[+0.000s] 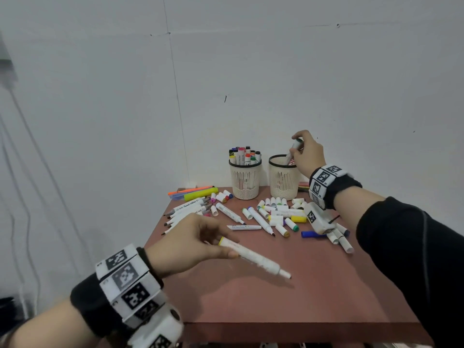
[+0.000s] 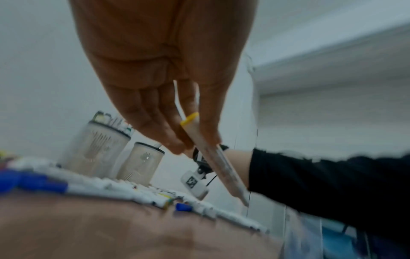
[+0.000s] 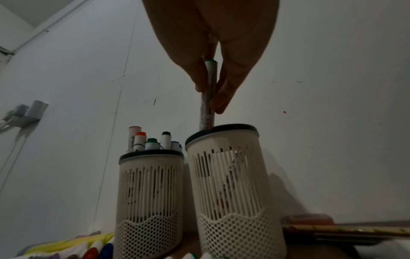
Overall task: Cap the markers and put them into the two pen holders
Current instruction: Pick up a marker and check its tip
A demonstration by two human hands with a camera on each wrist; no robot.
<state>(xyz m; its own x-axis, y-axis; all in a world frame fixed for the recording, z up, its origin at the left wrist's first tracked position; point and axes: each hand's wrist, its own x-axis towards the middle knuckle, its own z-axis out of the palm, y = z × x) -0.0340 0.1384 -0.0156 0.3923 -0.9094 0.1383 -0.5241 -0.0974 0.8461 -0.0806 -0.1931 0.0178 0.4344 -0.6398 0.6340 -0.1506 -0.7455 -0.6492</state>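
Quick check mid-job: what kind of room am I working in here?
Probably a bare indoor work corner: a small reddish table set against plain white walls, strewn with markers, with two pen holders at the back.

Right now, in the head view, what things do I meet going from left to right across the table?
Left hand holding a yellow-ended marker → full holder → second holder → right hand lowering a green-ended marker into it.

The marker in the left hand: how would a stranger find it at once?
Start at the reddish table and look above its near left part, where the left hand pinches a white marker. Unlike the markers lying in the piles, it is lifted, with a yellow end and its bare tip uncapped.
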